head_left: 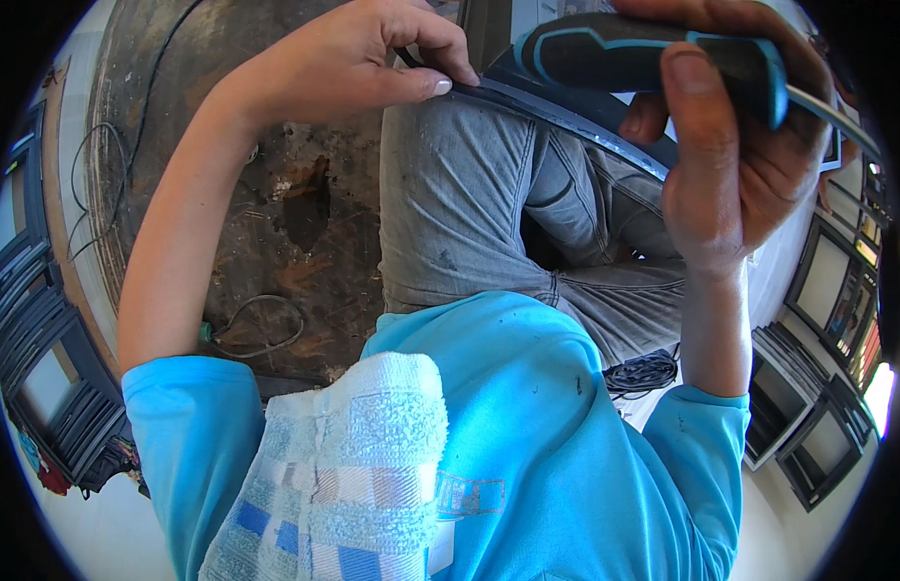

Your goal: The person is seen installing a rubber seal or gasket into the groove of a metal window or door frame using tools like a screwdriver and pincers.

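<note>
A screwdriver (653, 58) with a black handle, blue trim and a thin metal shaft is gripped in my right hand (731, 145). Its handle lies across my fingers, and the shaft points off to the right, with the tip out of sight. The fingers of my left hand (401, 63) pinch a thin black strip (408, 58) at the near left corner of a dark frame (576, 131). That frame rests over my grey-trousered legs, its far part cut off by the upper edge of the view and partly covered by my right hand.
Left of my legs is a worn brown board (314, 242) with a dark patch. A thin cable (145, 126) and a looped cord (266, 320) lie there. Stacked dark frames (58, 358) stand at left, more frames (818, 426) at right. A black cord bundle (643, 375) sits beside my right elbow.
</note>
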A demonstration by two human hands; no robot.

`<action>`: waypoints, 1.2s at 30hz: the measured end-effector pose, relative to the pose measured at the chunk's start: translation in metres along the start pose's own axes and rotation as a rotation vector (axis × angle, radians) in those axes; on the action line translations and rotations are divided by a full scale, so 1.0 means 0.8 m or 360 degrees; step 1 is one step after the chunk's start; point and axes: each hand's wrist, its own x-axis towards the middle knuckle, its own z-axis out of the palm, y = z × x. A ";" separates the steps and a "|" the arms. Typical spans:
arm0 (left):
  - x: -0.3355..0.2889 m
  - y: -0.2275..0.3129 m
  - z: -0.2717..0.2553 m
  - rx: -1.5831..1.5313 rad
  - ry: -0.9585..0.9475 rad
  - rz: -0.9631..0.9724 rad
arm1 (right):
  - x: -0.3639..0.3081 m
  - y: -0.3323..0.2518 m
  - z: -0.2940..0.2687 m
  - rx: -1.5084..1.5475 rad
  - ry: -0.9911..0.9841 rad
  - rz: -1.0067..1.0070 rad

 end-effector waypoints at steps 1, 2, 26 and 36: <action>-0.001 -0.001 0.000 -0.0003 -0.0002 0.0001 | -0.004 0.003 0.005 0.0104 0.0123 -0.0003; -0.002 0.000 -0.001 0.0033 0.0010 0.0045 | -0.009 0.008 0.009 0.0206 0.0247 -0.0007; -0.025 -0.040 0.022 -0.0320 0.0227 0.0053 | 0.003 0.013 0.003 -0.0062 -0.0014 -0.0067; -0.023 -0.039 0.016 -0.0365 0.0123 0.0018 | 0.001 0.060 0.014 -0.0082 -0.0160 -0.0354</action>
